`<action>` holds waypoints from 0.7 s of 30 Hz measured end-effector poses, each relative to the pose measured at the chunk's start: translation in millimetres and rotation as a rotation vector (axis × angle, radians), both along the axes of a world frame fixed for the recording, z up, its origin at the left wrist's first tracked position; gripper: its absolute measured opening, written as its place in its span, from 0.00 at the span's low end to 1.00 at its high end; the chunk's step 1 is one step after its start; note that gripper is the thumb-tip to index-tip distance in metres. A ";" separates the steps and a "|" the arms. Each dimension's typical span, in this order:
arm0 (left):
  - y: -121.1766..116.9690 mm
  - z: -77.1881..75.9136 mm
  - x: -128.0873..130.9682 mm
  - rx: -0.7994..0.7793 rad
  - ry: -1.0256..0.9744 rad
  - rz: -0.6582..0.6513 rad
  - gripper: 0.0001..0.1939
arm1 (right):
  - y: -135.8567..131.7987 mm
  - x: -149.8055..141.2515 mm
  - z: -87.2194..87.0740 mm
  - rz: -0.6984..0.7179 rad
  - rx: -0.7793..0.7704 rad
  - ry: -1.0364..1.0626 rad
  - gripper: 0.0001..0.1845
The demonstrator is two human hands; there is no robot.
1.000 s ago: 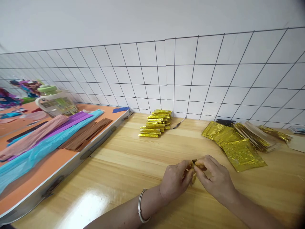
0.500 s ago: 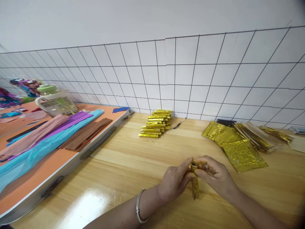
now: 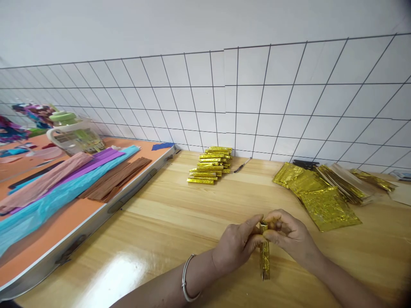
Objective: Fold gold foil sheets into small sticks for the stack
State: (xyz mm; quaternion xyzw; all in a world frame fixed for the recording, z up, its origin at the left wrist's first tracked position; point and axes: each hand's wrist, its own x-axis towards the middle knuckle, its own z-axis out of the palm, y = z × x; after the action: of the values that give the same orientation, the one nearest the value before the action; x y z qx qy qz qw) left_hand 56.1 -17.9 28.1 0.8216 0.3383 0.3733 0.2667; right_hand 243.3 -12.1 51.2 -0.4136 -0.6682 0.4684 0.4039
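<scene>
Both my hands meet over the wooden table [image 3: 167, 222], pinching the top end of a narrow folded strip of gold foil [image 3: 265, 256]. My left hand [image 3: 236, 246], with a silver bangle on its wrist, grips the strip from the left. From the right, my right hand [image 3: 290, 237] holds the same end. The strip hangs down toward me, nearly upright. A pile of finished folded gold strips [image 3: 210, 164] lies at the back of the table near the wall.
Flat gold foil sheets [image 3: 317, 192] fan out at the right. A black pen [image 3: 241, 166] lies beside the strip pile. On the left, an orange board [image 3: 77, 214] carries blue, purple, pink and brown crepe paper, with a clear container [image 3: 75, 137] behind.
The foil piece, bunched small between my fingers a second ago, now hangs down as a long narrow strip. My hands have stayed in the same spot.
</scene>
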 end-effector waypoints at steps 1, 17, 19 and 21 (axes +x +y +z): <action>-0.4 1.1 0.1 0.002 -0.003 -0.009 0.25 | 0.1 -0.1 -0.2 -0.016 0.014 -0.014 0.11; -15.5 -10.9 13.6 -0.149 -0.064 -0.051 0.37 | -6.2 -9.7 3.2 -0.232 0.166 -0.179 0.08; -13.6 -13.0 13.4 -0.098 -0.104 -0.042 0.33 | -6.6 -9.1 4.8 -0.192 0.159 -0.171 0.07; -10.1 -13.5 11.1 -0.029 -0.135 -0.037 0.31 | -6.2 -7.7 6.4 -0.166 0.137 -0.154 0.07</action>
State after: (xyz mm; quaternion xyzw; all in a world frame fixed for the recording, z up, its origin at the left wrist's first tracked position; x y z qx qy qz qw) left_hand 67.2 -28.0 14.6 0.7967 0.3098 0.4177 0.3078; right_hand 235.6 -18.3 57.6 -0.4735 -0.6910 0.3537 0.4161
